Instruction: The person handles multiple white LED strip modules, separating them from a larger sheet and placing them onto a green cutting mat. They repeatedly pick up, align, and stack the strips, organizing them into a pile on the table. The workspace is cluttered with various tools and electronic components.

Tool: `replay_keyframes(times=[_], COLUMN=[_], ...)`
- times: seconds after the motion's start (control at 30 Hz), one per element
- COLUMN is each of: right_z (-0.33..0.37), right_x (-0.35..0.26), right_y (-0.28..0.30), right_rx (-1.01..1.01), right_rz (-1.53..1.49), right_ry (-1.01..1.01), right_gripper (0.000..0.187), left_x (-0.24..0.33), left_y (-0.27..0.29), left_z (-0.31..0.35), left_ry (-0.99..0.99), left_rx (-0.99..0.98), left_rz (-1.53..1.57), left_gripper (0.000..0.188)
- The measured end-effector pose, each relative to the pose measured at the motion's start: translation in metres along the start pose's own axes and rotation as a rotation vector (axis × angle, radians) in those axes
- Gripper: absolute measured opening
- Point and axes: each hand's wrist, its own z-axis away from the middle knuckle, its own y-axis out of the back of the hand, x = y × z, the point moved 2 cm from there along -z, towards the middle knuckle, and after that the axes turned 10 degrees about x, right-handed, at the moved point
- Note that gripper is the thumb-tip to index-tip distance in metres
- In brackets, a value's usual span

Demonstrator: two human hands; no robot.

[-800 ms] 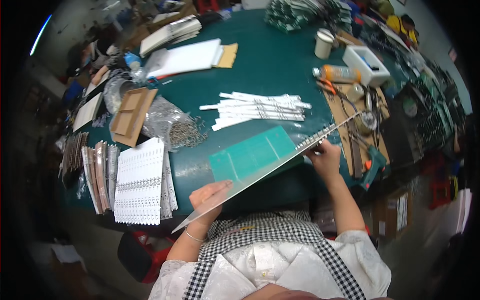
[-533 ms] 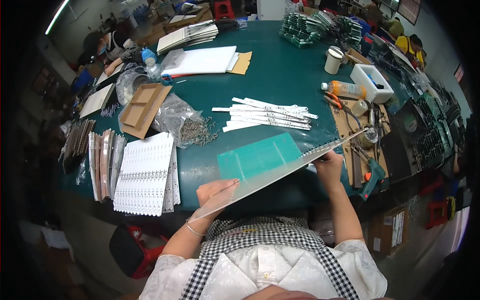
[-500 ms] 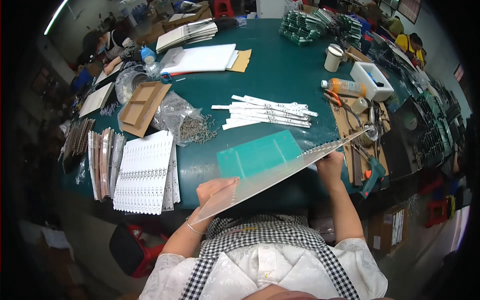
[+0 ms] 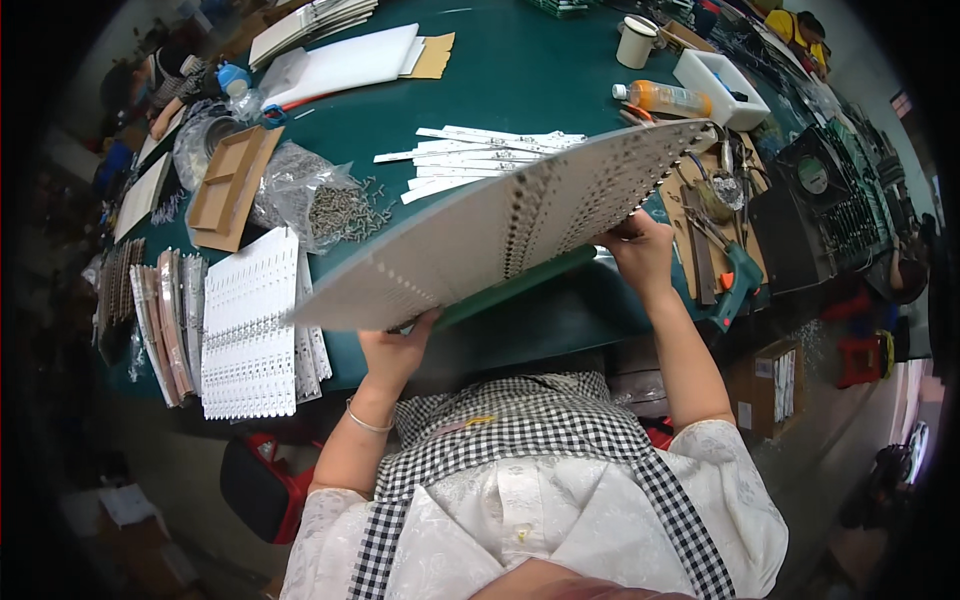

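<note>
I hold a large white perforated panel (image 4: 500, 225) with both hands, tilted up toward me above the dark green table (image 4: 520, 70). My left hand (image 4: 395, 350) grips its near left edge from below. My right hand (image 4: 640, 250) grips its near right edge. The panel shows rows of small holes and hides the green mat beneath, of which only an edge (image 4: 515, 288) shows.
A stack of white perforated strips (image 4: 250, 325) lies at the left, with a bag of screws (image 4: 320, 195) and a cardboard tray (image 4: 232, 185) beyond. White strips (image 4: 470, 150), an orange bottle (image 4: 665, 97), a white bin (image 4: 720, 85), a cup (image 4: 635, 42) and tools (image 4: 715, 235) lie further off.
The panel has been tipped up from nearly edge-on to face me, now covering the green mat. Both hands kept their grip.
</note>
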Motion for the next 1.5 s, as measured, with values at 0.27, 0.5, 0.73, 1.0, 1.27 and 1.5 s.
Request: replay_keyframes(times=[0.27,0.5,0.73,1.0,1.27,1.5], right_z=[0.007,-0.022,-0.077,-0.099,-0.072,-0.050], right_x=[0.005,0.007,0.001,0.059,0.035,-0.002], right_y=[0.004,0.004,-0.017,-0.044,-0.024,-0.016], right_rx=[-0.123,-0.304,-0.427,-0.280,-0.126,-0.524], right_rz=[-0.134,-0.110,-0.219,0.012,-0.180,-0.295], right_ry=[0.091,-0.197,-0.434,-0.267,-0.259,-0.430], right_gripper=[0.010,0.025,0.031,0.019,0.024,0.036], left_x=[-0.002,0.006,0.006,-0.024,-0.018,0.002], left_y=[-0.003,-0.004,-0.006,0.008,0.015,0.002], left_z=[0.004,-0.016,-0.065,-0.084,-0.056,-0.026], left_ry=[-0.434,-0.075,0.347,0.385,0.490,0.648], left_rx=[-0.114,-0.158,0.142,0.370,0.257,-0.011], left_rz=[0.068,0.053,0.262,0.498,0.312,0.227], left_gripper=[0.014,0.017,0.022,0.038,0.034,0.041])
